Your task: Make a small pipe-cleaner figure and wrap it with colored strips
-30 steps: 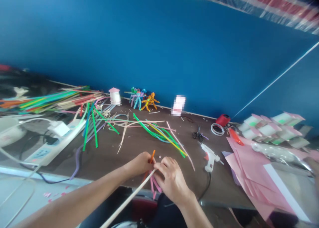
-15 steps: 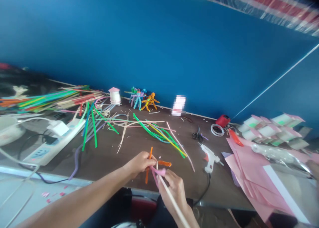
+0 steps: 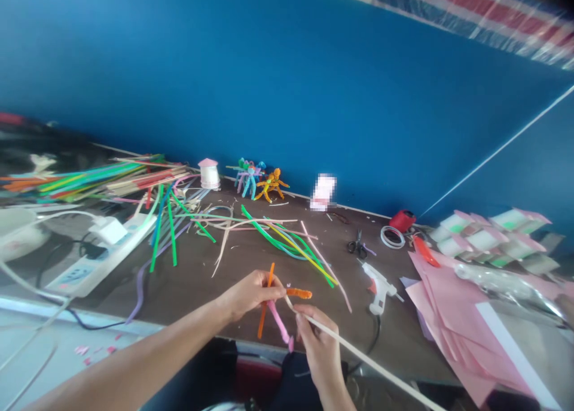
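Note:
Near the table's front edge, my left hand (image 3: 262,291) pinches a small figure made of pipe cleaners. An orange pipe cleaner (image 3: 261,324) passes through its fingers, and a thick orange twisted piece (image 3: 299,293) sticks out to the right. From the same grip a pink pipe cleaner (image 3: 280,324) hangs down, its end bent. My right hand (image 3: 316,333) is closed on a long cream pipe cleaner (image 3: 372,354), whose near end reaches my left fingertips and whose far end runs off toward the lower right. The joint between the pieces is hidden by my left fingers.
Loose pipe cleaners (image 3: 291,243) lie beyond my hands, with a larger bundle (image 3: 103,177) at left. Finished figures (image 3: 269,185) stand by the wall. A power strip (image 3: 107,252) is at left. Scissors (image 3: 357,245), a glue gun (image 3: 379,285) and pink sheets (image 3: 452,315) lie at right.
The pink pipe cleaner, earlier up by my right fingers, now hangs down below my left hand. The cream pipe cleaner has swung out to the right, and my right hand has shifted slightly right.

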The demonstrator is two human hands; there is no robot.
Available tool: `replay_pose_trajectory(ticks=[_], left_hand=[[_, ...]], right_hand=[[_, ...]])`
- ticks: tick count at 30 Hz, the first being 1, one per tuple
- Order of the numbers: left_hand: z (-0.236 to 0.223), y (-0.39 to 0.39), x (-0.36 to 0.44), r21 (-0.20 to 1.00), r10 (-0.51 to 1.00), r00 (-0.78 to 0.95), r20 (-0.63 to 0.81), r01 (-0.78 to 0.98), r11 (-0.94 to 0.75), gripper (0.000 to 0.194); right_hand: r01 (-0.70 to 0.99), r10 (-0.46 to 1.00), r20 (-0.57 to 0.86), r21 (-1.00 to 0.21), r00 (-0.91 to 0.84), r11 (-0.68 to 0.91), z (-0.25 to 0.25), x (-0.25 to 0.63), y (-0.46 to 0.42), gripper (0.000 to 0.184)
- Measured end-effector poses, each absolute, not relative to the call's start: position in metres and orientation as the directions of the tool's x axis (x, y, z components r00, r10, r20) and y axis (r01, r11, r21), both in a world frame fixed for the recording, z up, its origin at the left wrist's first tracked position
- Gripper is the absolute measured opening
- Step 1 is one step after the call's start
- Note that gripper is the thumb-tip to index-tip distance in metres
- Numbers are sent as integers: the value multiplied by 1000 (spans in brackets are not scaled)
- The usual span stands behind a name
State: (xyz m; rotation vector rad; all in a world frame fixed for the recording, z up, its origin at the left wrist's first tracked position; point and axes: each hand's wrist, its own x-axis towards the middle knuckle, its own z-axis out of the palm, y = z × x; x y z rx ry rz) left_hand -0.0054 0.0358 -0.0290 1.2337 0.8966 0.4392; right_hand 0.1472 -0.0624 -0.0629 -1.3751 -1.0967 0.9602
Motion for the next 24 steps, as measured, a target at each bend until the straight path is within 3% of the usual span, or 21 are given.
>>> replay_pose_trajectory(ticks=[4, 8, 13, 17, 20, 22, 24], left_hand=[[-31, 33, -5, 911, 686, 631, -362, 86, 403, 31], [-28, 30, -6, 887, 628, 714, -311, -19, 461, 30], [-19, 24, -7, 894, 497, 829, -255, 6, 449, 28], [-13, 17, -6, 939, 400, 886, -236, 102, 328, 23], [-9, 12, -4, 967, 451, 861, -236, 254, 21, 18], [-9, 9, -2, 881, 568, 792, -223, 414, -231, 16], [-12, 7, 1, 732, 677, 714, -179, 557, -394, 18]], right_hand=[[-162, 963, -138, -982, 232, -101, -69, 145, -62, 27], [-421, 950, -267, -889, 162, -178, -66, 143, -61, 27], [-522, 950, -304, -824, 75, -222, -50, 147, -58, 29], [-369, 968, -249, -903, 34, -220, -34, 154, -54, 24], [-60, 988, -155, -986, 25, -153, -25, 158, -51, 13], [161, 999, -35, -986, 26, -39, -20, 159, -50, 6], [319, 998, 56, -946, 6, 51, -16, 158, -50, 12]])
